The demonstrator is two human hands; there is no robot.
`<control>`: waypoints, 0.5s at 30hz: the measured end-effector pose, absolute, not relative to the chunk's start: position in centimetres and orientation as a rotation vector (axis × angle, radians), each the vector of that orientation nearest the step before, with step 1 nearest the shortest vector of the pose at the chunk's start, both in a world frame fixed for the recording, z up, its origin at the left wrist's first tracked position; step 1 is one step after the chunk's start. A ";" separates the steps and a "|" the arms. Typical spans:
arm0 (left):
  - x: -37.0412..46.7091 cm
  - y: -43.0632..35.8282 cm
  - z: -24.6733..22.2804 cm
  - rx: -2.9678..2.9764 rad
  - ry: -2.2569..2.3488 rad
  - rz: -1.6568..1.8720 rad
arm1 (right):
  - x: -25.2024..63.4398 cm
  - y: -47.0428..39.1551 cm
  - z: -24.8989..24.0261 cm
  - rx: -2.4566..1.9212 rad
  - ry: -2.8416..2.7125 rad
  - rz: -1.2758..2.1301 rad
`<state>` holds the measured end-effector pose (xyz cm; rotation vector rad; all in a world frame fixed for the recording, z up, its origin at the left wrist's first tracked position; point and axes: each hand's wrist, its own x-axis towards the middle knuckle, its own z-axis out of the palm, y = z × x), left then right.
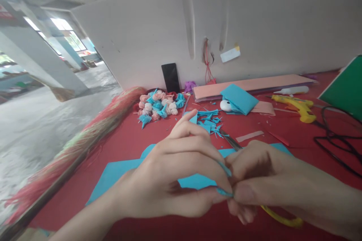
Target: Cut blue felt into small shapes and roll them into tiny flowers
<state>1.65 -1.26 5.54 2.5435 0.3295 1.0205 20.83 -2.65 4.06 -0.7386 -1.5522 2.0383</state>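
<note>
My left hand (181,169) and my right hand (263,180) meet above the front of the table. Between their fingertips is a small piece of blue paper (224,192), pinched by both hands and mostly covered by the fingers. Beneath the hands lies a large blue paper sheet (115,173). Just beyond my right hand, a pair of scissors (232,141) shows its blades, and a yellow handle (283,218) pokes out below that hand. Blue paper scraps (210,122) are scattered behind my left hand.
A heap of pink, white and blue paper flowers (161,105) sits at the back left. A black phone (171,78) leans on the partition (141,37). To the right are a folded blue pad (240,99), a yellow glue gun (296,105), a black cord (336,135) and a green board (345,90).
</note>
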 end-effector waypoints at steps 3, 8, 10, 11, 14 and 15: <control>1.6 -1.4 5.5 2.479 0.437 1.015 | 20.7 -3.2 3.9 -0.745 -1.781 1.582; 1.6 -2.3 5.5 2.326 0.607 1.169 | 20.4 -4.3 3.2 -0.819 -1.922 0.721; 1.6 -2.5 5.4 2.295 0.667 1.202 | 20.3 -4.5 3.0 -0.834 -1.932 0.523; 1.7 -2.6 5.4 2.275 0.683 1.216 | 20.3 -4.6 2.9 -0.837 -1.933 0.456; 1.9 -2.9 5.0 2.152 0.712 1.246 | 20.1 -4.6 2.8 -0.839 -1.916 0.325; 1.9 -3.1 4.9 2.095 0.719 1.255 | 20.1 -4.6 2.6 -0.836 -1.903 0.291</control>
